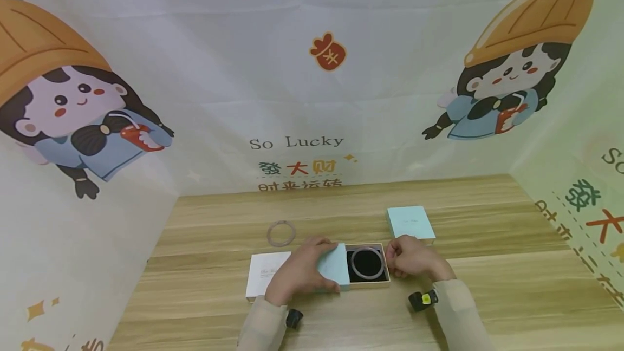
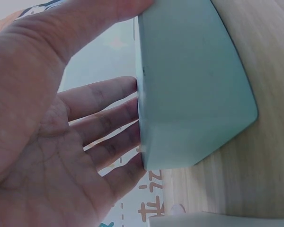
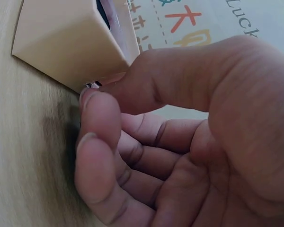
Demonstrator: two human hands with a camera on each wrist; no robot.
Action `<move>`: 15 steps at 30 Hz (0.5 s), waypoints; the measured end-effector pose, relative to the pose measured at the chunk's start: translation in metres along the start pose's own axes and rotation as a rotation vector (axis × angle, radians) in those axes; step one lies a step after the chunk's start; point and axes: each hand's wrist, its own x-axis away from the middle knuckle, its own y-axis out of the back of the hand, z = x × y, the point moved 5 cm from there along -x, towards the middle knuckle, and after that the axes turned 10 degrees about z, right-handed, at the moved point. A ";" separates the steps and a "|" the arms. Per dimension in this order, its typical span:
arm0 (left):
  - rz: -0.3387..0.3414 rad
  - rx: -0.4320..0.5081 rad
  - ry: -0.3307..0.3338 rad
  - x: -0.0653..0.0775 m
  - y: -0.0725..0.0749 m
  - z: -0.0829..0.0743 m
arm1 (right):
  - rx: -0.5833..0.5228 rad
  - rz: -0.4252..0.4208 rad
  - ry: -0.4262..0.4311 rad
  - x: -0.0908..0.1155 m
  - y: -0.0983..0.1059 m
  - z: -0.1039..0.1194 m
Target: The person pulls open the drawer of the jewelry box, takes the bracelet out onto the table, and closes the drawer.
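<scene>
A light-blue box sleeve [image 1: 335,268] lies on the table with its drawer [image 1: 372,285] slid partway out to the right. Inside the drawer, a pale translucent bangle [image 1: 353,264] rests on black lining. My left hand [image 1: 303,268] grips the sleeve from above, thumb on the near side and fingertips along the far edge. At the drawer's right end, my right hand [image 1: 411,258] pinches a small shiny pull tab [image 3: 93,85] between thumb and index finger. The tab is mostly hidden by the fingertips, and the other fingers curl below.
Left of the sleeve lies a white box [image 1: 260,275] with small print, partly behind my left hand. A second pale bangle [image 1: 268,234] lies behind it on the wooden table [image 1: 205,286]. Another light-blue box [image 1: 410,222] sits beyond my right hand. A printed cloth [image 1: 292,85] hangs behind.
</scene>
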 end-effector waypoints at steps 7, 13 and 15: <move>-0.013 -0.015 -0.017 -0.001 -0.001 0.001 | 0.018 0.020 0.026 -0.002 0.001 -0.001; -0.007 -0.004 -0.009 -0.001 -0.001 0.002 | 0.034 0.035 0.062 0.002 0.002 0.003; -0.005 -0.002 -0.006 -0.001 -0.001 0.002 | 0.047 0.034 0.069 0.004 0.004 0.006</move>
